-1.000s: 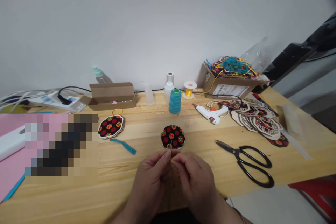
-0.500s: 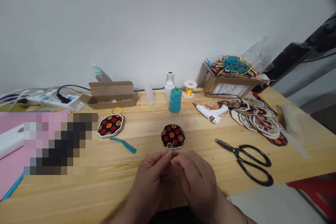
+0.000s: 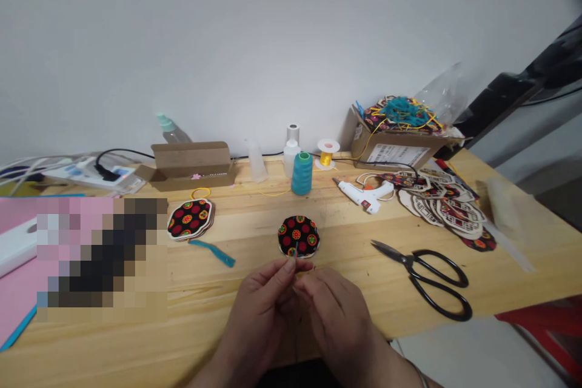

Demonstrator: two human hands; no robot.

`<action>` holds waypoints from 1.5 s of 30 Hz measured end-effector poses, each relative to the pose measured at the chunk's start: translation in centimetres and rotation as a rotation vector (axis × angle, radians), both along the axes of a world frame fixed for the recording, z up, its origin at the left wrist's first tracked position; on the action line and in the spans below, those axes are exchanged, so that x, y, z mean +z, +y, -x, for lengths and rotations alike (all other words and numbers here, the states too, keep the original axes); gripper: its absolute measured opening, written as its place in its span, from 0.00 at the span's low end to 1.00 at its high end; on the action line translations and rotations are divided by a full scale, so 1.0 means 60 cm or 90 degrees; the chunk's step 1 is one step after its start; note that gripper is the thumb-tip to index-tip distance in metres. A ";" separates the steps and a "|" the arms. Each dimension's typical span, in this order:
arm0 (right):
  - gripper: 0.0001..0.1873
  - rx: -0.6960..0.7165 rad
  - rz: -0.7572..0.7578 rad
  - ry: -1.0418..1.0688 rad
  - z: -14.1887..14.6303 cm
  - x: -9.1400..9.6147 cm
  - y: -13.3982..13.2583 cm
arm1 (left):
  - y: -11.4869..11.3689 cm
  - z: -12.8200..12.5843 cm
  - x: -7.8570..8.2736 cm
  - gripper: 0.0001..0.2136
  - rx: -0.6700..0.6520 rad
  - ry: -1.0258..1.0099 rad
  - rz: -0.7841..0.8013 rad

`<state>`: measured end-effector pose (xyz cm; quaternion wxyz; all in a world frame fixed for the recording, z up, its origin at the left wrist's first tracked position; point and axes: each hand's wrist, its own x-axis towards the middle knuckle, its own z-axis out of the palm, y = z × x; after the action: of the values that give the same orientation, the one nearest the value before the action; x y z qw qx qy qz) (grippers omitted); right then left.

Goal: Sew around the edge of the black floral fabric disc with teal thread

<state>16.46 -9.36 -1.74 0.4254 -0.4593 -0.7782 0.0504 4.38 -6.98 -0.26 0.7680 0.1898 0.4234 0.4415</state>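
My left hand (image 3: 264,306) pinches a short length of teal thread (image 3: 297,248) between thumb and forefinger, its end sticking up past the fingertips. Close against it, my right hand (image 3: 339,309) has its fingers curled and pinched, seemingly on the lower part of the same strand, though the fingers mostly cover it. Just beyond the fingertips lies a round piece of black fabric (image 3: 299,233) with red and orange flower dots and a pale edge. A cone of teal thread (image 3: 302,174) stands farther back.
Black-handled scissors (image 3: 422,273) lie on the right, below a white glue gun (image 3: 366,195). Patterned pieces (image 3: 454,206) pile beside a full cardboard box (image 3: 395,148). To the left are a stack of patterned pieces (image 3: 190,219), a teal thread bundle (image 3: 213,251) and an open carton (image 3: 191,163).
My right hand has drawn slightly down and away from the left fingertips. The left hand keeps its pinch, and the view has shifted a little.
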 end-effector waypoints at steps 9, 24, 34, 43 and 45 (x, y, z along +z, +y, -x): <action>0.11 -0.014 0.040 -0.023 0.001 -0.002 -0.003 | -0.001 0.002 0.004 0.08 0.028 0.025 -0.003; 0.11 0.002 0.093 -0.023 -0.006 -0.003 -0.003 | -0.001 0.003 -0.002 0.07 0.032 0.039 -0.021; 0.06 -0.018 0.100 0.036 -0.024 0.017 0.004 | -0.003 0.005 -0.001 0.07 0.018 0.119 -0.081; 0.07 -0.004 0.376 0.339 -0.040 0.044 0.040 | -0.010 0.005 -0.007 0.07 -0.024 0.222 -0.158; 0.09 0.033 0.458 0.389 -0.037 0.046 0.043 | -0.011 0.005 -0.005 0.07 -0.048 0.242 -0.169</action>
<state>18.68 -6.75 0.99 0.4471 -0.5220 -0.5619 0.4602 4.08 -7.64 -0.54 0.6589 0.3845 0.4910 0.4207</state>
